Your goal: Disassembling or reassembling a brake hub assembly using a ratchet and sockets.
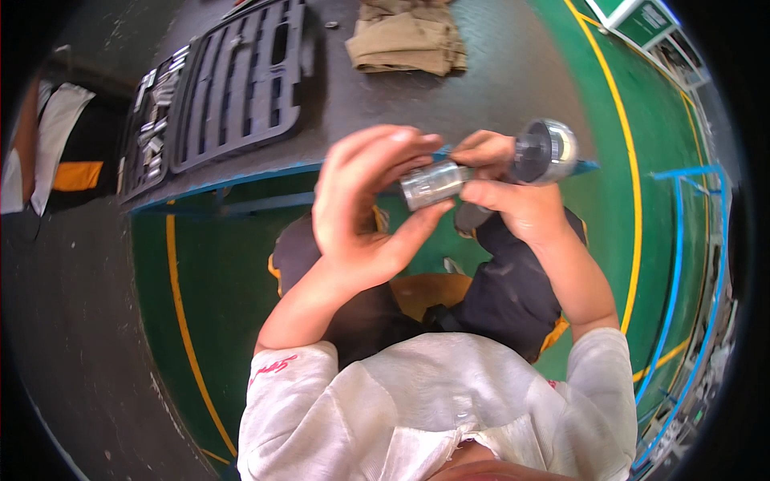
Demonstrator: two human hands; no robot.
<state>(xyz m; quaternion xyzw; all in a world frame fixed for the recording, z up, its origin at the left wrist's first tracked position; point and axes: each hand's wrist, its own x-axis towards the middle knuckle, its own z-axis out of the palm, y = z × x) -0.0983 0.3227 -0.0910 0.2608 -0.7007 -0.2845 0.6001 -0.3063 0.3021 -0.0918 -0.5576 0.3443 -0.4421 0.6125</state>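
A shiny silver cylinder [433, 184] that looks like a socket is held out in front of me above my knees. My right hand [517, 196] pinches its right end between thumb and fingers. Against the back of that hand sits a black round piece with a bright, glassy rim [547, 152]; whether it joins the cylinder is hidden by the fingers. My left hand [353, 208] curves around the cylinder's left end with fingers and thumb spread apart. Its thumb tip is close beneath the metal, and I cannot tell if it touches.
A dark workbench [513, 72] with a blue edge stands ahead. On it lie a black slotted tool case [233, 88], several silver sockets [156, 128] and a folded brown cloth [409, 40]. Another person's sleeve [60, 128] shows at far left. Blue rails [678, 240] stand right.
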